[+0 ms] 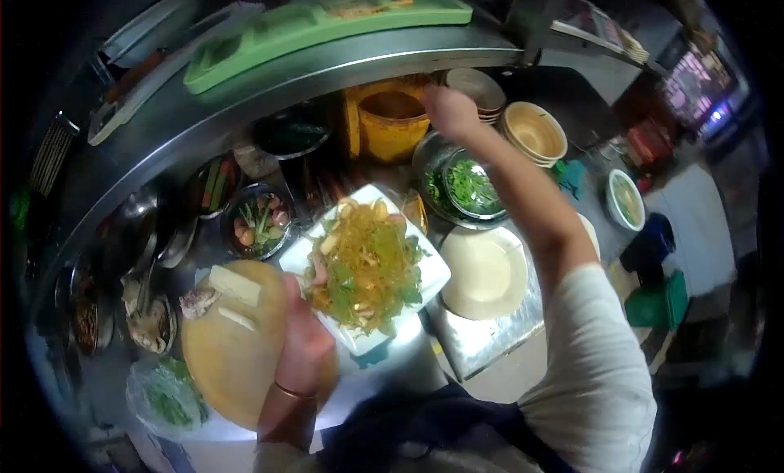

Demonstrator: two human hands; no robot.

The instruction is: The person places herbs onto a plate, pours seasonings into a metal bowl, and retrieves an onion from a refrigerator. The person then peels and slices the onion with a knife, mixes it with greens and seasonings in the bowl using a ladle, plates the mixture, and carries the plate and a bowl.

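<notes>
My left hand (pixel 304 346) grips the left edge of a white square plate (pixel 434 270), holding it tilted above the counter. Stir-fried glass noodles (pixel 363 265) with green leaves and pale pieces are heaped on it. My right arm stretches far forward, and my right hand (pixel 453 113) is closed beside the rim of a yellow bucket (pixel 394 134). What those fingers hold, if anything, is hidden. Stacked grey bowls (pixel 478 89) stand just beyond that hand. Under the right forearm, a metal bowl of chopped green herbs (pixel 472 187) sits in a larger basin.
A round cutting board (pixel 220 342) with a cleaver-like pale blade (pixel 235 285) lies at left, near a bag of greens (pixel 171 399). Cream plates (pixel 483 273) are stacked at right. A green tray (pixel 327 32) rests on the raised steel shelf (pixel 343 69).
</notes>
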